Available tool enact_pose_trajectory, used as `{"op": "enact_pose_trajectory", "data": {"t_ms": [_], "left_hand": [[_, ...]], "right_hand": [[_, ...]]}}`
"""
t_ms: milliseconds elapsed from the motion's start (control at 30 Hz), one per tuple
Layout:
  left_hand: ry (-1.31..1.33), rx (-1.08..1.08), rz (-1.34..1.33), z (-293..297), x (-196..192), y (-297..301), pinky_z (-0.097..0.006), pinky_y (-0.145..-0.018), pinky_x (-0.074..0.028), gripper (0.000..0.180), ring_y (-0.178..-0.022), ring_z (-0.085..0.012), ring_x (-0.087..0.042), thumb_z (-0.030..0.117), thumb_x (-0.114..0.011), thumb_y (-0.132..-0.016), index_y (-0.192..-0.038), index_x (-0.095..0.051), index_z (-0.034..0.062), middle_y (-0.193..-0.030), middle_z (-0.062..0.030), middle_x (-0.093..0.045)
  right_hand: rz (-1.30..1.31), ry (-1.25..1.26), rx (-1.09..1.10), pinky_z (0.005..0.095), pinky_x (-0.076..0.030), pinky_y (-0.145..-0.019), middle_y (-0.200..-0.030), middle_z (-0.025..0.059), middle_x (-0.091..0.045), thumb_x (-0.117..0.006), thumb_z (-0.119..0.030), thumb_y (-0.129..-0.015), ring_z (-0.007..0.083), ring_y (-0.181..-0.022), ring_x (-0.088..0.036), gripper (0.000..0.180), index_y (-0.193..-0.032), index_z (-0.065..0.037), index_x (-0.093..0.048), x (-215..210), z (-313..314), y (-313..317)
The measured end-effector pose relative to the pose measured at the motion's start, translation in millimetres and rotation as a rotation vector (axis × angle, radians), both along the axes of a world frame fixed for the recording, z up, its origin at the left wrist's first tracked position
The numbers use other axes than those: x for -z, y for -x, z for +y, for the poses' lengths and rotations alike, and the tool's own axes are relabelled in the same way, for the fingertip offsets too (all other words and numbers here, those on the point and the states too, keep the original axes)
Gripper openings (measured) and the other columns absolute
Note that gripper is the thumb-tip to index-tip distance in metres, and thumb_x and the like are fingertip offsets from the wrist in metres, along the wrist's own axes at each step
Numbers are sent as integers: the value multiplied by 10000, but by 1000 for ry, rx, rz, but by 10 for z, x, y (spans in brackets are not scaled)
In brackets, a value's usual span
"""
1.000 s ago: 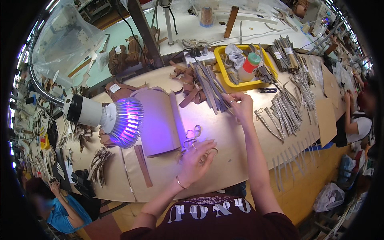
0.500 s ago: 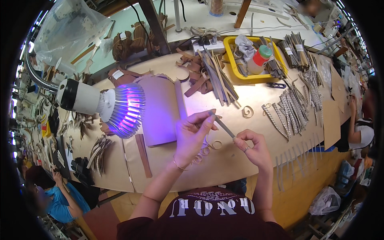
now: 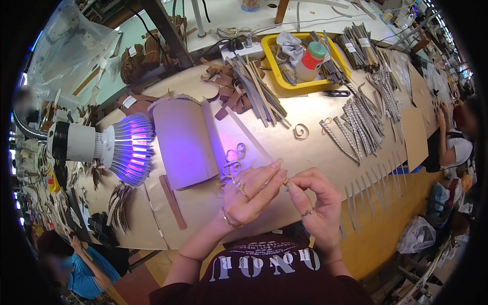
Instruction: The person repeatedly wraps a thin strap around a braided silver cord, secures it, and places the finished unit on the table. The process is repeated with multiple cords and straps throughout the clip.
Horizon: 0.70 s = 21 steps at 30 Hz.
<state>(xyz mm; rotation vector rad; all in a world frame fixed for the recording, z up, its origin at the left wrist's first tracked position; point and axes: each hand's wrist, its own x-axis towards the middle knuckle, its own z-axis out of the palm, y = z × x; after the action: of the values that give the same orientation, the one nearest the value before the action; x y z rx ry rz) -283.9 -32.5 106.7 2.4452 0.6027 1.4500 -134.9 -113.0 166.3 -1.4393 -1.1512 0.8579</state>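
Close together over the near side of the brown-covered table, my two hands work on a narrow, pale strip (image 3: 250, 136). The strip slants from the far left down to my left hand (image 3: 251, 193), whose fingertips are closed on it. A small end pokes out between the fingertips of both hands, and there my right hand (image 3: 317, 201) pinches it between thumb and forefinger. Curled thin strips (image 3: 234, 165) lie just beyond my left hand, partly covered by it. A loose coil (image 3: 301, 132) rests farther off to the right.
A ribbed lamp (image 3: 129, 147) glows purple at left, beside a curved brown sheet (image 3: 184, 145). Farther back are flat strips (image 3: 256, 91) and a yellow basket (image 3: 272, 66) with a bottle (image 3: 311, 63). Snips (image 3: 336, 93) and braided strips (image 3: 362, 124) lie right; grey strips (image 3: 373, 188) overhang the edge.
My hands have come closer together and lower. The strip, earlier stretched short between them, now extends far past my left hand. The whole view has shifted, with the table things sitting farther left.
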Motion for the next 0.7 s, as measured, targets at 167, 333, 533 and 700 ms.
{"op": "enact_pose_trajectory", "data": {"t_ms": [167, 333, 533, 700], "left_hand": [[24, 62, 50, 0, -1, 33, -340, -683, -581, 372, -824, -279, -706, 2, -723, -711, -1077, -714, -60, -1120, -205, -686], [20, 61, 45, 3, 18, -6, -344, -692, -588, 389, -827, -294, -708, 7, -693, -690, -1072, -715, -67, -1097, -215, -689], [-6, 76, 76, 15, 35, 11, -340, -696, -593, 388, -836, -289, -707, 5, -697, -691, -1069, -717, -76, -1105, -215, -686], [-57, 92, 102, 70, 43, 28, -336, -705, -600, 359, -833, -280, -706, 11, -702, -702, -1048, -722, -80, -1107, -218, -682]], "right_hand": [[8, 1, 5, 270, -484, -727, -866, 91, -641, -669, 3, -900, 151, -772, -603, 86, -974, 38, -693, 36, 3, 0], [-37, -8, 11, 277, -475, -708, -852, 94, -631, -649, 7, -906, 158, -755, -589, 68, -959, 39, -676, 73, 11, -12], [-35, 19, 10, 281, -475, -708, -855, 98, -635, -644, 3, -911, 164, -759, -595, 72, -965, 40, -674, 60, 15, -12], [-20, 71, 20, 286, -479, -707, -859, 102, -648, -646, 0, -912, 173, -774, -611, 72, -959, 44, -679, 45, 3, -7]]}}
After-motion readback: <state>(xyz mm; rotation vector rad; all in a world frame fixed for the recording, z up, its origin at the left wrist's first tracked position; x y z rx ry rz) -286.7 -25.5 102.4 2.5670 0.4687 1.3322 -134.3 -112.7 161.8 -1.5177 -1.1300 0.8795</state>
